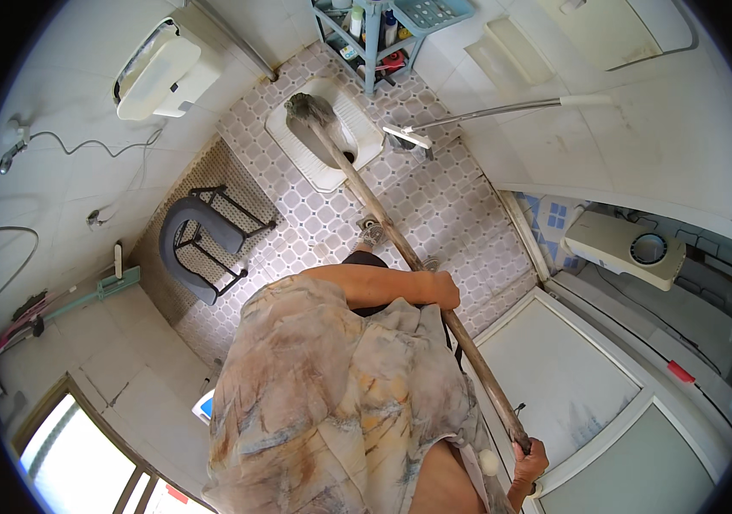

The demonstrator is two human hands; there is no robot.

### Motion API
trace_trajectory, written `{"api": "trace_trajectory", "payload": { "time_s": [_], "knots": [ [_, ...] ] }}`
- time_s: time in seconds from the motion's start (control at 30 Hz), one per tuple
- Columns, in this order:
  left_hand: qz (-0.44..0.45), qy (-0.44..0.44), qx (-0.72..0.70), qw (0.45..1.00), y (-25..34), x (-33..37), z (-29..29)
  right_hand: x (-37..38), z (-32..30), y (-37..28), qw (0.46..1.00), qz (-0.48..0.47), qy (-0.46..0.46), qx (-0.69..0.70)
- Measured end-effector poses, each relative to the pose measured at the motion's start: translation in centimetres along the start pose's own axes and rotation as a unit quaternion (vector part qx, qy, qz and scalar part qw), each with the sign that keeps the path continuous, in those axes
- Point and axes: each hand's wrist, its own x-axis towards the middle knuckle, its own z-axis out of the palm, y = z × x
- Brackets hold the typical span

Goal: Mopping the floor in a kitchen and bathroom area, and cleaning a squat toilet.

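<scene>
A long wooden-handled mop [392, 236] runs slantwise from the lower right to the far middle. Its damp, grey-green head [309, 108] rests at the far left part of a white squat toilet [279, 141]. My left hand [445, 290] is wrapped round the shaft about midway, with that forearm crossing in front of me. Close to the handle's near end, my right hand [530, 465] grips it, lower right. Part of the toilet bowl lies hidden behind the shaft and mop head.
A grey and black chair frame [182, 248] stands left on a brown mat. A broom-like tool with a white head [407, 135] leans on the right wall. A blue corner shelf [372, 51] holds bottles at the back. A white-framed door [554, 368] stands at right.
</scene>
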Motion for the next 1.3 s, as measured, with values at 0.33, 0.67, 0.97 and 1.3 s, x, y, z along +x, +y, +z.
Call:
{"api": "trace_trajectory", "payload": {
  "time_s": [0.33, 0.67, 0.97, 1.3],
  "knots": [
    [-0.024, 0.032, 0.012, 0.999, 0.2, 1.8, 1.0, 3.8, -3.7, -0.7, 0.999, 0.003, -0.024, -0.041],
    [-0.203, -0.01, -0.026, 0.979, -10.3, -1.2, 6.4, 9.3, -4.9, -15.1, 0.982, -0.022, -0.142, -0.12],
    [-0.151, -0.077, -0.052, 0.984, -5.9, -0.2, 3.0, 6.0, -2.8, -8.5, 0.995, -0.054, 0.003, -0.086],
    [-0.025, -0.056, -0.053, 0.997, 1.5, 1.6, 0.5, -0.3, -1.4, 0.7, 0.999, 0.031, -0.011, -0.033]
  ]
}}
